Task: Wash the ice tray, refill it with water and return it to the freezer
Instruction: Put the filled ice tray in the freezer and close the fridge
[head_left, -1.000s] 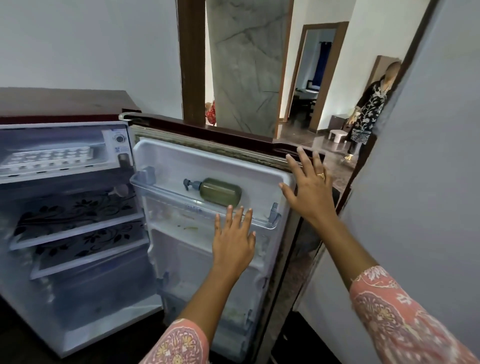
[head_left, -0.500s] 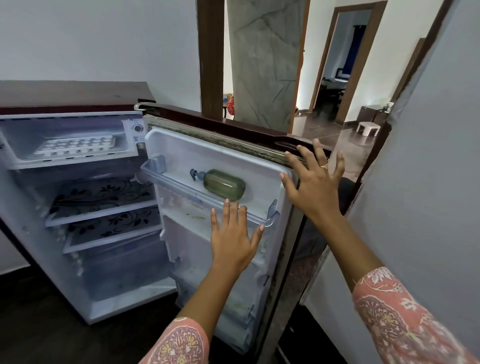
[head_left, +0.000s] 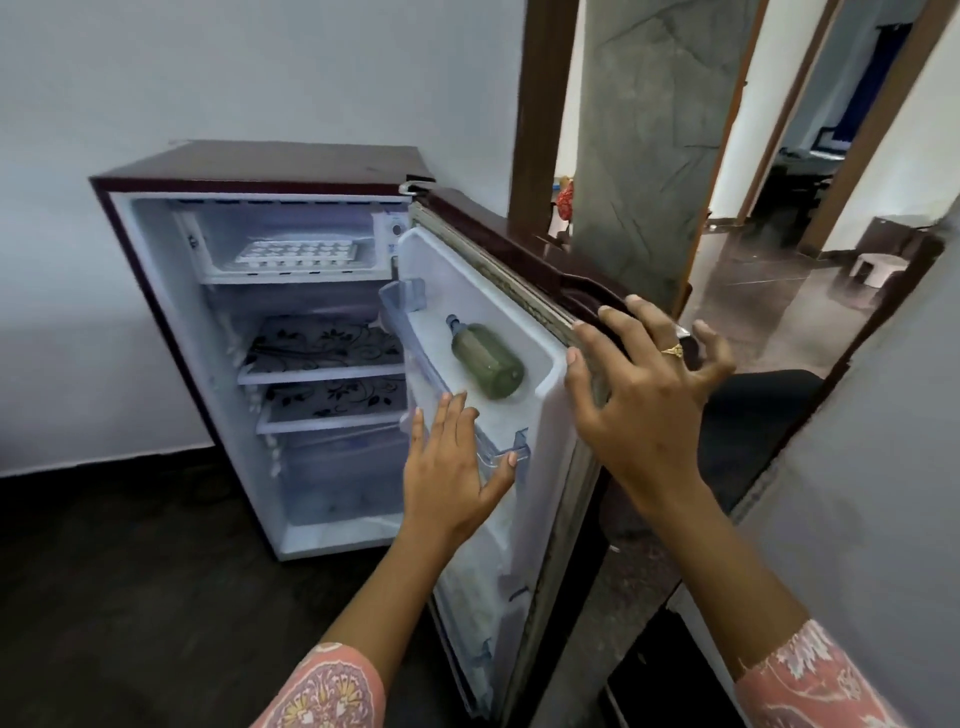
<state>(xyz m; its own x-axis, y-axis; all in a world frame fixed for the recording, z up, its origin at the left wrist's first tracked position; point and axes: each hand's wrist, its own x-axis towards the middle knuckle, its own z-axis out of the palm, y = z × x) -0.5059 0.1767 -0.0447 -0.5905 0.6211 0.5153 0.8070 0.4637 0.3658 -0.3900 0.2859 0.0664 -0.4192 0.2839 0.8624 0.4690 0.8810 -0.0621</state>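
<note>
A white ice tray (head_left: 297, 253) lies in the freezer compartment (head_left: 280, 270) at the top of a small maroon fridge (head_left: 260, 166). The fridge door (head_left: 519, 260) stands open to the right. My left hand (head_left: 452, 467) is flat, fingers apart, against the inner door beside its clear shelf rail. My right hand (head_left: 649, 384) is spread over the door's top outer edge, fingers apart and holding nothing. Both hands are well to the right of the ice tray.
A green bottle (head_left: 485, 358) lies on its side on the door's upper shelf (head_left: 400, 296). Two floral-patterned shelves (head_left: 322, 348) sit in the fridge. A grey wall (head_left: 883, 467) is close on the right; a doorway shows a white stool (head_left: 878, 267). The floor is dark.
The view has pulled back and shifted, so the whole fridge shows. The door has swung a little toward the fridge with both hands on it.
</note>
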